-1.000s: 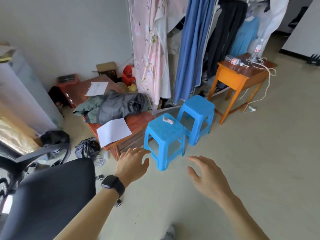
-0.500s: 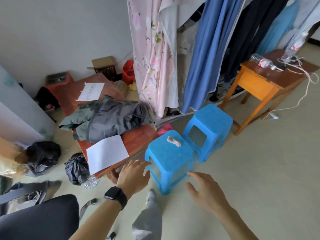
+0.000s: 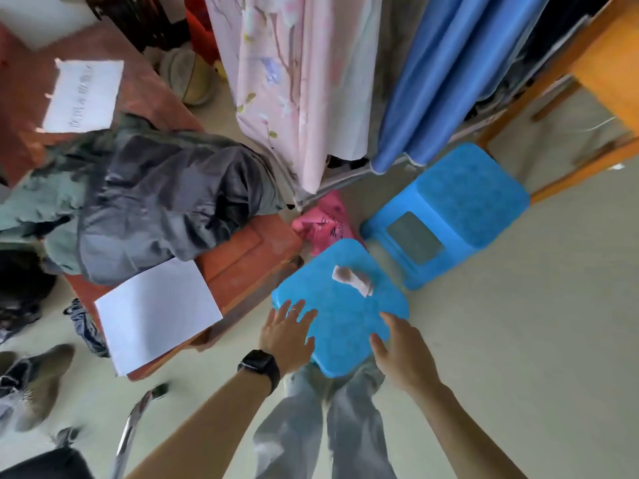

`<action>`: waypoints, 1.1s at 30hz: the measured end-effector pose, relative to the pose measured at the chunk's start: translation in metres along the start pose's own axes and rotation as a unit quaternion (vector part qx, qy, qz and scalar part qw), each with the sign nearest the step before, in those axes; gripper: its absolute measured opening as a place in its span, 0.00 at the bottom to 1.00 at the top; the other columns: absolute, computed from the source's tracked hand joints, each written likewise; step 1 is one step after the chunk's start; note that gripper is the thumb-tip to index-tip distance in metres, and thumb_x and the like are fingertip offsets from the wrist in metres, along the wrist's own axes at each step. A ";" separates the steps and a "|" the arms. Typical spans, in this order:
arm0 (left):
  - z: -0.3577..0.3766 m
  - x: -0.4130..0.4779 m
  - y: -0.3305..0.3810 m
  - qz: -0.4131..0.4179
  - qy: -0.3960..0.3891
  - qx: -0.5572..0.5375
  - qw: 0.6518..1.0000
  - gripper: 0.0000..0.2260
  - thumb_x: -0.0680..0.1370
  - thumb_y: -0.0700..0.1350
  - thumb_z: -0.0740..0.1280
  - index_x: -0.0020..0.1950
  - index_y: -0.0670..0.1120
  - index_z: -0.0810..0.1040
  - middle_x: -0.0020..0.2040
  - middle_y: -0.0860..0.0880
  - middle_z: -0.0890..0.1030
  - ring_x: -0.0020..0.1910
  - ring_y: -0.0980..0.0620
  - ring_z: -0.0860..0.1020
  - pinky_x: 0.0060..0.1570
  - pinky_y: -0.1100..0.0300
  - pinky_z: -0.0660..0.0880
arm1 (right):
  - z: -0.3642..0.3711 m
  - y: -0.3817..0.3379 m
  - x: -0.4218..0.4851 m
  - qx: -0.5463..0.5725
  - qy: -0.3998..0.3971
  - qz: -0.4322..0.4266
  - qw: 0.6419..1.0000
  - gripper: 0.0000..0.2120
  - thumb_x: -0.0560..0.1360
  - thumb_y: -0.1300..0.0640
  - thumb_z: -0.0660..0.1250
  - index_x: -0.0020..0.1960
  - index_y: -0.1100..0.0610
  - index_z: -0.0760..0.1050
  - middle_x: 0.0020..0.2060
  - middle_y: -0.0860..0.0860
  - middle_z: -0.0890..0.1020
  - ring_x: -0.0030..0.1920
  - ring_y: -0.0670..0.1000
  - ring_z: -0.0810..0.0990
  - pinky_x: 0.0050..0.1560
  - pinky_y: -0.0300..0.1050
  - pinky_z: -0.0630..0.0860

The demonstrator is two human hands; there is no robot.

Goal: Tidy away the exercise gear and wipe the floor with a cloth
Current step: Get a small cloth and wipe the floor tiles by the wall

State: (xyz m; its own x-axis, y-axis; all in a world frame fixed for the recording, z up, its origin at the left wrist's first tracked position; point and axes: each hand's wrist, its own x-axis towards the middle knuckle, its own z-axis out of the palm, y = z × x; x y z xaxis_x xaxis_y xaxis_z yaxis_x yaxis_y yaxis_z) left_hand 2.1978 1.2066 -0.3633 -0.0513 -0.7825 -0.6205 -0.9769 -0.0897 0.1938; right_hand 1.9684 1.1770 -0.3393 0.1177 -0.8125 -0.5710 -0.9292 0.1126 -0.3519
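A blue plastic stool (image 3: 342, 319) stands on the floor right in front of me, with a small crumpled whitish cloth (image 3: 352, 280) lying on its seat. My left hand (image 3: 287, 335), with a black watch on its wrist, reaches over the stool's near left edge with fingers spread. My right hand (image 3: 397, 354) is at the near right edge with fingers straight and apart. Neither hand holds anything. A second blue stool (image 3: 460, 209) stands just behind to the right.
A low red-brown table (image 3: 249, 254) on the left carries a heap of grey jackets (image 3: 155, 198) and white paper sheets (image 3: 155, 309). Hanging clothes (image 3: 311, 81) fill the back. A pink bag (image 3: 325, 223) lies between the stools. An orange wooden table (image 3: 601, 74) stands right.
I have stepped up to the near blue stool and look down on it. Both hands have moved forward to its front edges.
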 end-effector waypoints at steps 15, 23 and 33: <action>0.109 0.115 -0.026 0.030 0.071 0.007 0.997 0.40 0.76 0.69 0.61 0.81 0.58 0.46 0.82 0.50 0.45 0.80 0.42 0.44 0.74 0.37 0.54 | 0.085 0.014 0.178 -0.052 0.097 -0.120 0.987 0.17 0.74 0.57 0.73 0.60 0.56 0.75 0.52 0.58 0.78 0.55 0.64 0.75 0.47 0.60 0.76; 0.020 0.101 0.016 -0.064 -0.079 -0.207 0.973 0.27 0.80 0.52 0.65 0.78 0.57 0.62 0.78 0.51 0.64 0.74 0.47 0.67 0.68 0.54 0.69 | 0.030 0.033 0.097 0.269 -0.071 0.051 0.959 0.13 0.70 0.56 0.78 0.47 0.49 0.74 0.44 0.42 0.82 0.40 0.42 0.81 0.40 0.30 0.71; -0.160 -0.016 0.149 0.151 -0.124 -0.408 0.892 0.07 0.74 0.48 0.76 0.50 0.50 0.84 0.45 0.57 0.85 0.46 0.63 0.82 0.45 0.70 0.75 | -0.127 0.016 -0.091 0.502 0.036 0.074 0.861 0.15 0.72 0.65 0.76 0.55 0.54 0.79 0.43 0.50 0.87 0.42 0.47 0.85 0.42 0.36 0.77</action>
State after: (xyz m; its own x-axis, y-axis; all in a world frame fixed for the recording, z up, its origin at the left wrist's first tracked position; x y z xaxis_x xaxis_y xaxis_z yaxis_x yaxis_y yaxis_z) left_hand 2.0859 1.1068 -0.2028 -0.4285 -0.6961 -0.5761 -0.4400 -0.3961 0.8059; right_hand 1.8986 1.1798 -0.1983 -0.0325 -0.7760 -0.6299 -0.1570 0.6264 -0.7635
